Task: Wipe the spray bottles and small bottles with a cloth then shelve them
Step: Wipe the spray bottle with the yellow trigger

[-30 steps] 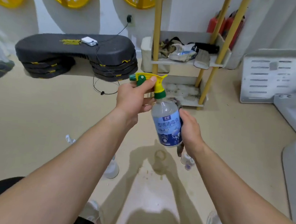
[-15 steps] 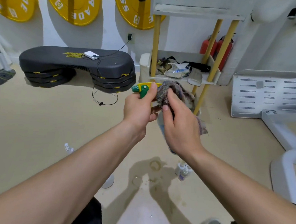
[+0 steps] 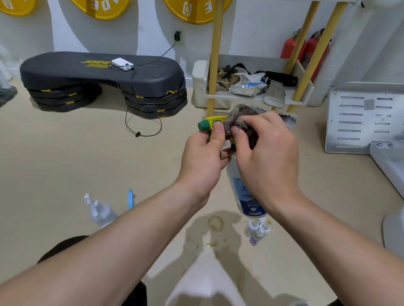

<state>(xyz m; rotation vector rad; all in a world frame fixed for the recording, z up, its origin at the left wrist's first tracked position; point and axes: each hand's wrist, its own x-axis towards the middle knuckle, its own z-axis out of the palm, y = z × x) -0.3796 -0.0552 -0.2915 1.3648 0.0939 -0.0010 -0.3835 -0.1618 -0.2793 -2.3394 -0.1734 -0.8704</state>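
The left hand (image 3: 201, 160) grips a spray bottle (image 3: 245, 191) by its trigger head. The right hand (image 3: 267, 157) fingers (image 3: 242, 129) pinch a grey cloth (image 3: 240, 118) against it.

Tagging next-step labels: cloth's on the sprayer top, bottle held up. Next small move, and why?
Probably drag the cloth down the bottle, onto its body. The left hand grips the bottle at its trigger. The right hand pinches the cloth over the sprayer top, while the labelled body below hangs bare.
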